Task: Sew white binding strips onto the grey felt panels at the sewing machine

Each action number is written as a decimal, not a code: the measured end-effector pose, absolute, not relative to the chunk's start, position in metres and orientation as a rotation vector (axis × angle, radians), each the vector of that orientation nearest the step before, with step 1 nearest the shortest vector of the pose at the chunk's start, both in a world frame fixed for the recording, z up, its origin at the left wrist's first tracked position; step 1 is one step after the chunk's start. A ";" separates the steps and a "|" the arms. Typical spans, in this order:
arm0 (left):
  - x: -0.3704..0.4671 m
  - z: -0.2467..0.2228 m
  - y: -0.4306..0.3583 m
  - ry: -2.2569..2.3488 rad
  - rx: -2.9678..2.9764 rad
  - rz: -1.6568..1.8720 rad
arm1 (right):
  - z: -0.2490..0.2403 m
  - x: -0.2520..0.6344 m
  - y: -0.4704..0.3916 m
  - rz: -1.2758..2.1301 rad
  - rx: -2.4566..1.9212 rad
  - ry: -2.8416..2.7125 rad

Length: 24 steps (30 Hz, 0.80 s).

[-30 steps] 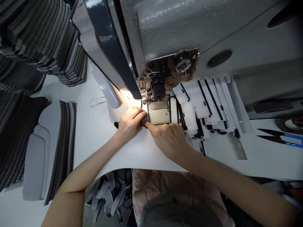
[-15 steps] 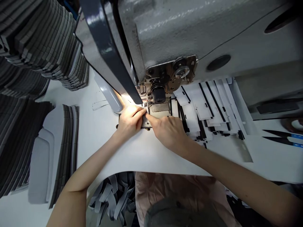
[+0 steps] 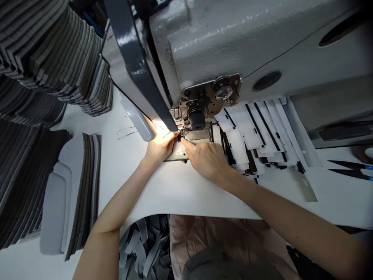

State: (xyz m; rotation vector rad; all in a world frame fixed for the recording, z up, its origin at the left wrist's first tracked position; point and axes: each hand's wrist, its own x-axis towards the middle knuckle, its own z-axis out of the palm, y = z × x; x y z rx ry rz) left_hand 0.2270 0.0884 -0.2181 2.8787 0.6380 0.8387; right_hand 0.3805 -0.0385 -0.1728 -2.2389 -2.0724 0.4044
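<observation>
Under the head of a grey sewing machine (image 3: 210, 46), my left hand (image 3: 159, 147) lies just left of the needle area, fingers pressed together over a piece too small and hidden to name. My right hand (image 3: 205, 158) is on the other side, its index finger stretched to the presser foot (image 3: 181, 133) and the other fingers curled under. Both hands rest close to the metal needle plate (image 3: 175, 152), with their fingertips nearly meeting. A lamp lights the left fingers brightly.
Stacks of grey padded pieces (image 3: 67, 58) stand at the left, with more pieces (image 3: 55, 210) in front. White strips with black bands (image 3: 247, 128) lie to the right, near scissors (image 3: 352, 170). Grey straps (image 3: 145, 245) hang below the table edge.
The left hand's fingers have shifted slightly, uncovering more of the needle plate. The light piece seen between the fingertips no longer shows. The whole view has moved a little.
</observation>
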 end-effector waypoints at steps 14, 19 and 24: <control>0.231 -0.213 0.092 0.583 2.879 0.847 | -0.178 0.380 -0.045 0.359 -2.178 -2.077; 0.228 -0.212 0.088 0.567 2.848 0.843 | -0.178 0.379 -0.047 0.355 -2.158 -2.092; 0.223 -0.215 0.085 0.588 2.848 0.791 | -0.179 0.381 -0.048 0.357 -2.151 -2.101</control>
